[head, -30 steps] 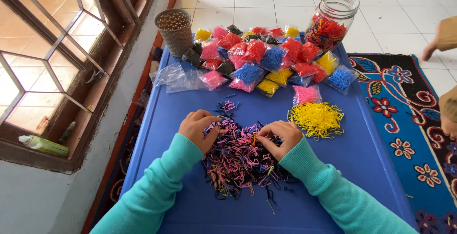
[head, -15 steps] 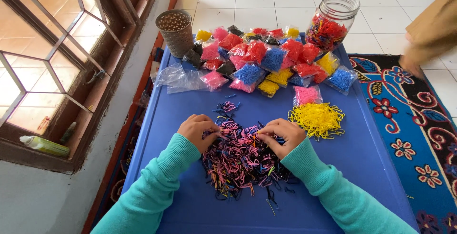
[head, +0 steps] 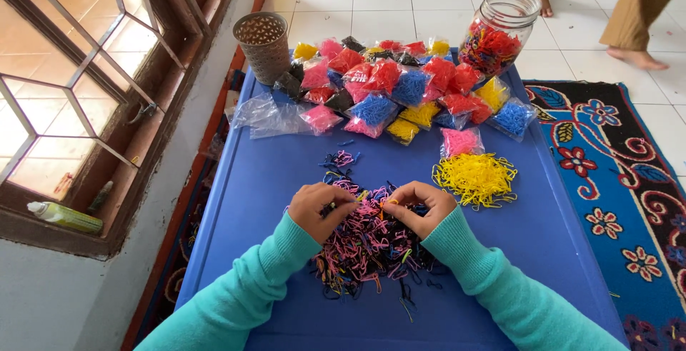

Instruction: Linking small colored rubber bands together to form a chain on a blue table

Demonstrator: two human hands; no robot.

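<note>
Person sits over a blue tray [head: 557,251], both hands down in a heap of mixed rubber bands [head: 368,247] (pink, black, some yellow) near the tray's middle, close to the near edge. Left hand [head: 319,208] is curled, fingers bent in w/ fingertips pinched together on a few bands at the heap's top. Right hand [head: 418,206] also curled, thumb and fingers closed on bands just beside the left; the two hands nearly touch. Exactly which bands each grips can't be told. Both arms in teal sleeves.

To the right of the heap, apart from it, lies a pile of yellow bands [head: 475,178]. Further back, along the far end of the tray, a cluster of small bags [head: 400,87] filled w/ red, pink, blue, yellow bands. Glass jar [head: 498,31] of mixed bands stands at the far right corner, a brown woven basket [head: 263,44] at the far left. Patterned rug [head: 629,172] right of tray. Another person's legs [head: 636,8] on the tile floor beyond.
</note>
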